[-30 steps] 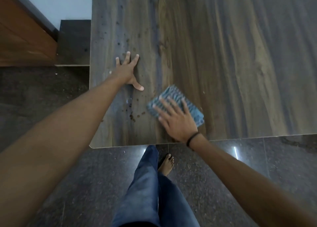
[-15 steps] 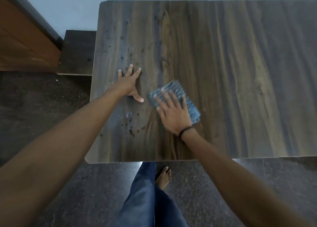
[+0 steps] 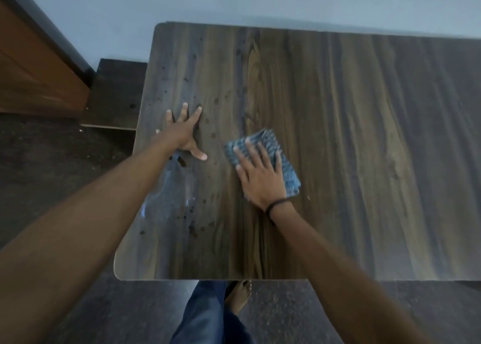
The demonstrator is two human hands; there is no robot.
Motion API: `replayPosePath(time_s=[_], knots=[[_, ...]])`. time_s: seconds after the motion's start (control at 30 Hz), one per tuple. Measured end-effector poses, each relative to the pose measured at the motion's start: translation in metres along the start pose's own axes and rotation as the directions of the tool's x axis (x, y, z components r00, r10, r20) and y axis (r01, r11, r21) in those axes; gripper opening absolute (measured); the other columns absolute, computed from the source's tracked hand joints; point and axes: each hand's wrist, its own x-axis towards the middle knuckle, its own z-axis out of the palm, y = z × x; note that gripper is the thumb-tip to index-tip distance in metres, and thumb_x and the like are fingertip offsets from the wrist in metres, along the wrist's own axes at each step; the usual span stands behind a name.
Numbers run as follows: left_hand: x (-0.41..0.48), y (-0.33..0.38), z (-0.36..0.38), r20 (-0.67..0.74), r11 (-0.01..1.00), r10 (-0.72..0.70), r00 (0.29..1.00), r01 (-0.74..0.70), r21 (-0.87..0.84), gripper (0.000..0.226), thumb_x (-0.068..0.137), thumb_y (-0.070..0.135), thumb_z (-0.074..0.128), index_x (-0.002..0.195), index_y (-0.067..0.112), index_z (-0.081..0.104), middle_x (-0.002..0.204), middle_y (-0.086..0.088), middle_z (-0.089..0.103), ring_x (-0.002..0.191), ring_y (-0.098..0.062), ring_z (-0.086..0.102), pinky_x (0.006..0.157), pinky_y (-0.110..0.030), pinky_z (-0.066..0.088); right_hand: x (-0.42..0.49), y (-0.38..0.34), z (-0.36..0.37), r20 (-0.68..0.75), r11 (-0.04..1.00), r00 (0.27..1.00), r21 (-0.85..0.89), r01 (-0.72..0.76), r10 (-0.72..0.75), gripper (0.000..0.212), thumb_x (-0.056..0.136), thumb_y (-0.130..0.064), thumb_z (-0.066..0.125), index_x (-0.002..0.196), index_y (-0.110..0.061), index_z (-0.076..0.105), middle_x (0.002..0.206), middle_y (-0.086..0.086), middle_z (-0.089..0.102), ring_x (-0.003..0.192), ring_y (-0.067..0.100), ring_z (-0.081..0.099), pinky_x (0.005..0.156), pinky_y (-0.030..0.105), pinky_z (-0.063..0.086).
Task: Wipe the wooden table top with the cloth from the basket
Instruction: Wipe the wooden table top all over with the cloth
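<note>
A dark wooden table top [image 3: 351, 148] fills most of the view, with its left edge and near edge visible. A folded blue patterned cloth [image 3: 286, 161] lies flat on it, left of centre. My right hand [image 3: 260, 174] presses down on the cloth with straight, spread fingers. My left hand [image 3: 183, 132] rests flat on the table near its left edge, fingers spread. Dark spots and a wet smear [image 3: 179, 187] mark the wood between my left arm and the cloth. No basket is in view.
A pale wall runs behind the table's far edge. A brown wooden door or cabinet [image 3: 33, 78] stands at the far left, with a dark step [image 3: 117, 93] beside it. My blue-trousered leg and bare foot [image 3: 239, 297] stand on the dark floor below the near edge.
My right hand has pushed the cloth away from the table's near edge, further onto the table. The view has tilted up, showing the far edge and wall. My left hand stays planted.
</note>
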Motion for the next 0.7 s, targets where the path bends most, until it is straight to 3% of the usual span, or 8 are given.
replayPosePath(time_s=[0.1, 0.17, 0.27, 0.33, 0.4, 0.5, 0.6, 0.7], knots=[[0.003, 0.006, -0.004, 0.051, 0.999, -0.013, 0.999, 0.01, 0.049, 0.151, 0.058, 0.051, 0.093, 0.153, 0.043, -0.025, 0.159, 0.007, -0.039, 0.148, -0.041, -0.027, 0.115, -0.074, 0.007, -0.052, -0.001, 0.01, 0.076, 0.959, 0.962, -0.086, 0.269, -0.262, 0.051, 0.107, -0.051, 0.02, 0.157, -0.046, 0.018, 0.168, -0.013, 0.012, 0.155, 0.017, 0.009, 0.122, 0.058, 0.005], [0.009, 0.013, -0.011, 0.07, 0.996, -0.016, 0.997, 0.01, 0.083, 0.152, 0.059, 0.051, 0.093, 0.152, 0.043, -0.026, 0.158, 0.005, -0.041, 0.148, -0.04, -0.028, 0.114, -0.073, 0.004, -0.038, 0.017, 0.006, 0.124, 0.94, 0.941, -0.096, 0.326, -0.314, 0.051, 0.106, -0.052, 0.019, 0.157, -0.048, 0.016, 0.167, -0.015, 0.011, 0.155, 0.015, 0.008, 0.123, 0.057, 0.005], [0.026, 0.023, -0.034, 0.043, 0.996, 0.004, 0.999, -0.008, 0.094, 0.152, 0.058, 0.051, 0.094, 0.152, 0.044, -0.025, 0.157, 0.004, -0.043, 0.148, -0.037, -0.029, 0.115, -0.074, 0.002, 0.036, 0.03, -0.01, 0.017, 0.982, 0.988, -0.105, 0.158, -0.157, 0.051, 0.105, -0.053, 0.02, 0.156, -0.049, 0.017, 0.167, -0.017, 0.011, 0.155, 0.012, 0.007, 0.123, 0.056, 0.006], [0.039, 0.03, -0.052, 0.015, 0.996, 0.01, 1.0, -0.011, 0.094, 0.152, 0.057, 0.052, 0.093, 0.152, 0.045, -0.026, 0.156, 0.005, -0.044, 0.148, -0.038, -0.029, 0.114, -0.074, 0.003, 0.087, 0.031, -0.024, 0.013, 0.999, 1.0, -0.032, -0.005, 0.005, 0.051, 0.105, -0.053, 0.019, 0.156, -0.051, 0.011, 0.167, -0.018, 0.004, 0.155, 0.011, 0.0, 0.123, 0.053, -0.003], [0.051, 0.036, -0.07, 0.002, 0.995, 0.014, 1.0, -0.014, 0.099, 0.152, 0.057, 0.054, 0.093, 0.152, 0.045, -0.026, 0.155, 0.006, -0.046, 0.148, -0.039, -0.029, 0.114, -0.074, 0.003, 0.106, 0.024, -0.025, 0.0, 0.997, 0.997, 0.004, -0.078, 0.078, 0.053, 0.106, -0.052, 0.018, 0.157, -0.048, 0.008, 0.168, -0.017, 0.001, 0.155, 0.012, -0.003, 0.123, 0.054, -0.005], [0.071, 0.042, -0.093, -0.007, 0.997, 0.032, 0.999, -0.031, 0.077, 0.15, 0.058, 0.054, 0.092, 0.152, 0.045, -0.026, 0.154, 0.007, -0.047, 0.147, -0.038, -0.031, 0.113, -0.075, 0.003, 0.073, 0.008, -0.015, -0.025, 0.997, 0.998, -0.05, 0.054, -0.055, 0.053, 0.105, -0.05, 0.024, 0.158, -0.043, 0.019, 0.168, -0.013, 0.013, 0.155, 0.017, 0.009, 0.122, 0.059, 0.007], [0.092, 0.042, -0.114, -0.017, 0.996, 0.068, 0.998, -0.067, 0.058, 0.149, 0.058, 0.054, 0.092, 0.153, 0.046, -0.023, 0.154, 0.008, -0.046, 0.147, -0.036, -0.033, 0.112, -0.075, 0.001, 0.044, 0.009, -0.01, 0.066, 0.97, 0.971, -0.06, 0.234, -0.23, 0.051, 0.107, -0.051, 0.022, 0.157, -0.046, 0.019, 0.167, -0.015, 0.013, 0.155, 0.015, 0.009, 0.123, 0.056, 0.003], [0.108, 0.038, -0.123, 0.025, 0.994, 0.066, 0.997, -0.068, 0.089, 0.15, 0.057, 0.057, 0.091, 0.154, 0.044, -0.023, 0.156, 0.007, -0.045, 0.147, -0.037, -0.032, 0.111, -0.077, 0.003, 0.084, 0.022, -0.021, 0.054, 0.98, 0.98, -0.048, 0.194, -0.192, 0.05, 0.106, -0.053, 0.019, 0.156, -0.049, 0.017, 0.167, -0.017, 0.013, 0.155, 0.013, 0.007, 0.123, 0.055, 0.002]])
